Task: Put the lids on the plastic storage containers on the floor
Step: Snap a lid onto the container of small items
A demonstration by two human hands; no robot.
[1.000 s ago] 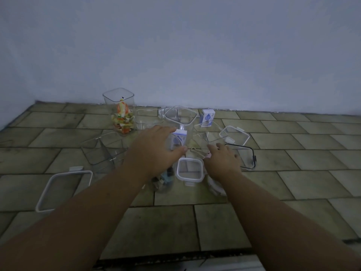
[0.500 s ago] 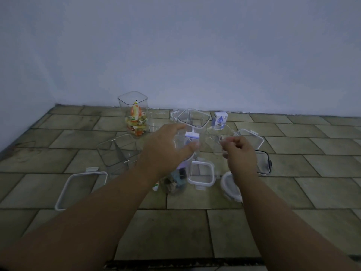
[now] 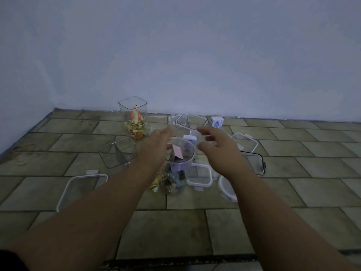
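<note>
Beside round container [image 3: 180,153] rim, spread hands [image 3: 156,147]

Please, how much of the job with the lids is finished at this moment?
No container visibly has a lid yet. The tall clear square container with colourful wrappers stands open, as does the round clear jar between the hands. The left hand and right hand hover open over the jar, holding nothing. The large white-rimmed rectangular lid, the small white-rimmed square lid and the black-rimmed lid lie loose on the tiled floor.

Open hands [image 3: 156,147] flanking round container [image 3: 176,165]
</note>
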